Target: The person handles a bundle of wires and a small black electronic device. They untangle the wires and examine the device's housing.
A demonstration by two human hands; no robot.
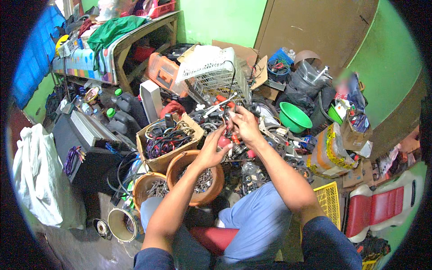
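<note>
My right hand (245, 128) is raised over a heap of parts, its fingers bent and pinched together on something too small to name. Just to its left is my left hand (212, 149), with fingers stretched forward and the thumb held apart. The fingertips of both hands come close together, and dark and reddish bits show between them. Behind the fingers lie a white plastic piece with arms (219, 106) and some orange-red parts. Below my left hand stands a brown clay-coloured bowl (216, 184) with small metal pieces in it.
A cardboard box of cables (145, 153) stands left of my hands, beside a second brown bowl (137, 191). Farther off are a white plastic crate (216, 67) and an orange case (163, 73). To the right are a green basin (294, 118), a taped box (326, 150) and a yellow crate (329, 202).
</note>
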